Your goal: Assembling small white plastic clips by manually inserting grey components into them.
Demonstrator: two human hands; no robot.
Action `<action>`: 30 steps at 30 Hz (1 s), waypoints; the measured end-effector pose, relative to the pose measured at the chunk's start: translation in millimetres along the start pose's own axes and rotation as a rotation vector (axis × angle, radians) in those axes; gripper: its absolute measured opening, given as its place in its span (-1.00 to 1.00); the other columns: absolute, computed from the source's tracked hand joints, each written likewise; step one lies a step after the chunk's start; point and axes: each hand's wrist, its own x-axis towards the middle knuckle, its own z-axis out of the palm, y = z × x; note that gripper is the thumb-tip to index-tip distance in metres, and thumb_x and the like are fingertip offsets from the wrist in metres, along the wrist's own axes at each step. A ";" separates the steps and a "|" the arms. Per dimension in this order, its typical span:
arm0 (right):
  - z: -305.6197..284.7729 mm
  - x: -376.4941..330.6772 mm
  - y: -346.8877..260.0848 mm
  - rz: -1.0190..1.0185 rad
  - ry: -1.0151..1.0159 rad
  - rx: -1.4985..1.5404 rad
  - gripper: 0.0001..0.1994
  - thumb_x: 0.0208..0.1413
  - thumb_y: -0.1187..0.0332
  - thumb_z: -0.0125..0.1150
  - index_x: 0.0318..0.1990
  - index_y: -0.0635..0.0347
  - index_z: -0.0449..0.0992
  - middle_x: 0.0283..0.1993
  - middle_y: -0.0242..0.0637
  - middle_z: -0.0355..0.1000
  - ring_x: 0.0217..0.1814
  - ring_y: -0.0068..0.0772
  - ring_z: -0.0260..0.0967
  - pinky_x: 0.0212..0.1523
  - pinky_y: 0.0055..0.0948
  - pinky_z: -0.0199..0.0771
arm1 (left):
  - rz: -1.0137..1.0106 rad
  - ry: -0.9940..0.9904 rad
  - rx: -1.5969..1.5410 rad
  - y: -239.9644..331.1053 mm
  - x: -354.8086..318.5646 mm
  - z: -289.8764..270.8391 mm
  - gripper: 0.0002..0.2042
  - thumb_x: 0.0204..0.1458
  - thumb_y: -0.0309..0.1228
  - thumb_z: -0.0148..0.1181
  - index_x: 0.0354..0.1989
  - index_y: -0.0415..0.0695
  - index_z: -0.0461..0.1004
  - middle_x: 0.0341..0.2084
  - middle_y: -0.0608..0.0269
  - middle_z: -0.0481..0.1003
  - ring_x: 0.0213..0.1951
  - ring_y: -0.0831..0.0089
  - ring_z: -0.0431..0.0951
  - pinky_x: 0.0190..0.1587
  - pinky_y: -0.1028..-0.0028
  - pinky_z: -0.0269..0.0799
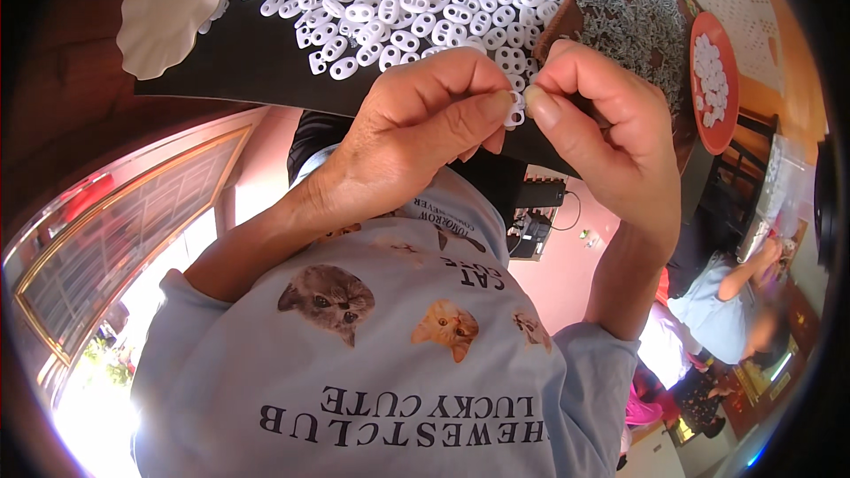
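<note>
The left hand [416,128] and right hand [602,124] met at their fingertips, both pinching one small white two-holed plastic piece [515,109] just near of the heap of white pieces [407,0] on the black sheet [257,62]. Judging by this, a firm, steady thumb-and-forefinger pinch from both sides, held squarely over the sheet, would have served best, so a slipped piece fell among the others.

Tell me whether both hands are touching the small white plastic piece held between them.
Touching. The head view shows the left hand and right hand pinching the small white piece between thumb and fingertips, with no gap on either side.
</note>
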 end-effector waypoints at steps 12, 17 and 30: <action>2.0 -1.1 5.2 -0.029 0.012 -0.031 -0.89 0.07 0.57 0.10 -0.43 0.30 0.29 -0.51 -0.46 0.11 -0.49 -0.69 0.00 -0.49 -0.64 0.00 | -0.002 -0.004 -0.033 -1.2 -1.2 0.6 -0.84 0.26 -0.38 -0.08 -0.24 -0.20 0.39 -0.47 0.30 0.42 -0.44 0.64 0.30 -0.35 0.60 0.20; 4.8 1.3 7.7 -0.067 0.029 -0.052 -0.91 0.08 0.56 0.12 -0.41 0.32 0.33 -0.57 -0.33 0.21 -0.57 -0.59 0.10 -0.56 -0.54 0.15 | -0.014 0.022 -0.074 -4.0 -1.0 2.0 -0.84 0.26 -0.38 -0.07 -0.24 -0.20 0.40 -0.48 0.30 0.42 -0.46 0.65 0.29 -0.40 0.62 0.17; 24.4 -10.5 7.4 0.006 0.221 -0.081 -0.92 0.17 0.48 0.11 -0.32 0.31 0.39 -0.45 -0.51 0.24 -0.44 -0.74 0.07 -0.42 -0.71 0.10 | 0.130 0.075 -0.198 -15.2 -0.5 10.1 -0.83 0.24 -0.35 -0.04 -0.26 -0.20 0.39 -0.52 0.30 0.39 -0.50 0.65 0.24 -0.43 0.63 0.13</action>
